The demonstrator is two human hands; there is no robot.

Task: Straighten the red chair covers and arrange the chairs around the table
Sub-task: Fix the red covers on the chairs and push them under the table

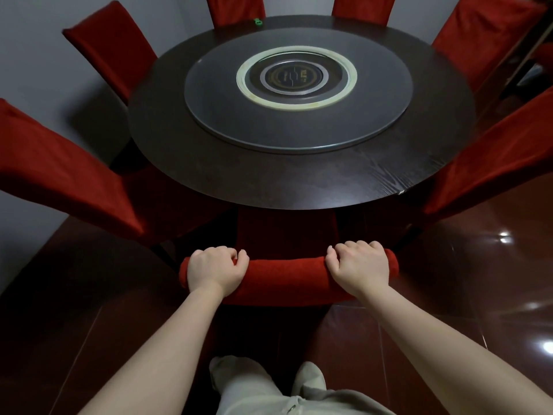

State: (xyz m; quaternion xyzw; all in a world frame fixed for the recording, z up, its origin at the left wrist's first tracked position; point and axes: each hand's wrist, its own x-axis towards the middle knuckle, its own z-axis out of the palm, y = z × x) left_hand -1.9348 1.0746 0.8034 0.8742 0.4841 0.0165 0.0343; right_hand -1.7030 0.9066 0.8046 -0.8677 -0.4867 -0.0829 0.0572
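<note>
- A round, dark worktop (pixel 299 187) fills the middle of the view. A grey turntable (pixel 299 130) lies flat on its centre, with a pale ring and a dark disc in the turntable's middle.
- The near chair (pixel 287 277) stands at the worktop's near edge, with its seat tucked under that edge and its back towards the person.
- A red cover (pixel 285 229) is drawn over the near chair's back; between the two hands it lies smooth across the top rail.
- The left hand (pixel 217 272) grips the left end of the top rail. Its fingers (pixel 223 253) are curled over the front of the covered rail.
- The right hand (pixel 359 268) grips the right end in the same way — its fingers (pixel 359 245) are curled round the covered rail.
- Six more red-covered chairs ring the worktop:
  - The front-left chair (pixel 59 175) and back-left chair (pixel 110 52) stand at the left edge.
  - The far chair on the left (pixel 236 9) and far chair on the right (pixel 363 7) stand at the far edge.
  - The back-right chair (pixel 484 40) and front-right chair (pixel 490 163) stand at the right edge.
- A small green object (pixel 258 23) lies at the worktop's far edge, just beside the far chair on the left; it is too small to identify.
- The floor (pixel 449 280) is glossy dark-red tile with bright reflections — the person's pale trousers (pixel 269 390) show at the bottom of the view.
</note>
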